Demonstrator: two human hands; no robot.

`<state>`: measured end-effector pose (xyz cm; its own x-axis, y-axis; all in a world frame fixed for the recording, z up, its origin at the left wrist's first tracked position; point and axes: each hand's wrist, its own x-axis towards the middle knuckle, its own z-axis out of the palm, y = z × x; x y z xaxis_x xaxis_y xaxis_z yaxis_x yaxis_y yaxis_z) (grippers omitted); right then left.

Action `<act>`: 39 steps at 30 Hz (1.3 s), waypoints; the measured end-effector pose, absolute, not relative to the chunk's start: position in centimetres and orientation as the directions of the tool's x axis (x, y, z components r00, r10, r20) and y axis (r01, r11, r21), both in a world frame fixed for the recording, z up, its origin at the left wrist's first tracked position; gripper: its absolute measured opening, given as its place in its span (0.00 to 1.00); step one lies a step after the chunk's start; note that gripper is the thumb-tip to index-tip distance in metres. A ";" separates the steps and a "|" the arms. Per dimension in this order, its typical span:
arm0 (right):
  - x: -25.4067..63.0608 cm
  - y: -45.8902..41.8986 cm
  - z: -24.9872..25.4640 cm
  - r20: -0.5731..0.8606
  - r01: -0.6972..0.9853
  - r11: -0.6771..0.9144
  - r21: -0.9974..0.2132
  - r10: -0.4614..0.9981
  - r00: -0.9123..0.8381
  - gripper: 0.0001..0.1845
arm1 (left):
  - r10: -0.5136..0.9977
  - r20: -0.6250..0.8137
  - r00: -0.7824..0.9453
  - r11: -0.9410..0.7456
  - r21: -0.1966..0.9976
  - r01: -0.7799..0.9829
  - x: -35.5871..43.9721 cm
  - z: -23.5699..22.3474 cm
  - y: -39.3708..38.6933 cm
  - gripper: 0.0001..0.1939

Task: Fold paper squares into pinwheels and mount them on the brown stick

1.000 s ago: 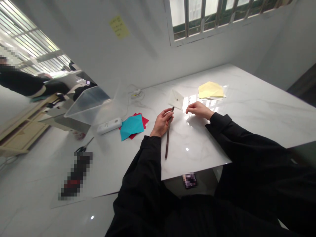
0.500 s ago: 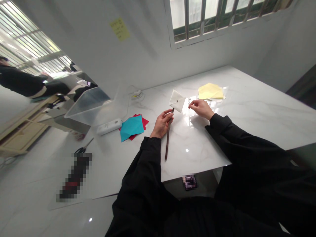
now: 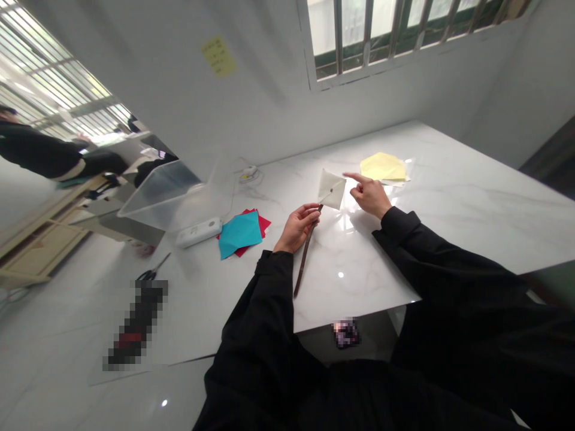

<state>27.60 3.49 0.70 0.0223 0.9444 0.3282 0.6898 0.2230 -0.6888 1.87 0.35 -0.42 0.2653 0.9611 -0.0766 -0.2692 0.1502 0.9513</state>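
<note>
My left hand (image 3: 300,227) is closed around the upper part of a dark brown stick. The stick belongs to a paper pinwheel (image 3: 329,190), whose cream square head has a small dark pin at its middle. Its lower end (image 3: 298,287) slants down toward the front edge of the table. Just right of the pinwheel's head is my right hand (image 3: 372,196), apart from it. The index finger points left toward the paper's right corner, the other fingers are curled, and nothing shows in the hand.
Yellow paper sheets (image 3: 383,167) lie behind my right hand. On the left are blue paper (image 3: 240,233) over red paper (image 3: 265,222), a white power strip (image 3: 200,232), a clear plastic bin (image 3: 157,197) and scissors (image 3: 150,273). A person (image 3: 36,146) is at far left.
The pinwheel's head has shifted right and slightly down, while the stick's lower end has swung left. My right index finger has stretched out from a pinched pose.
</note>
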 end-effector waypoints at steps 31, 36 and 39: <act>26.2 3.5 0.0 -0.062 0.428 0.002 -0.904 0.989 -0.136 0.13 | 0.985 -0.070 0.157 0.122 0.929 -0.350 1.7 -1.1 1.0 0.27; 26.3 3.6 0.1 -0.010 0.373 -0.011 -0.928 1.000 0.004 0.22 | 0.985 -0.057 0.161 0.112 0.928 -0.355 1.8 -1.0 1.0 0.26; 26.0 3.1 0.5 -0.100 0.244 -0.075 -0.967 0.991 -0.088 0.26 | 0.985 -0.054 0.162 0.110 0.927 -0.358 1.8 -1.0 1.0 0.27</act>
<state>26.01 3.13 0.45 -0.0884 0.9911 -0.0997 0.2443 -0.0755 -0.9668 1.82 0.99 -1.02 0.1623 0.9853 -0.0542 -0.3583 0.1100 0.9271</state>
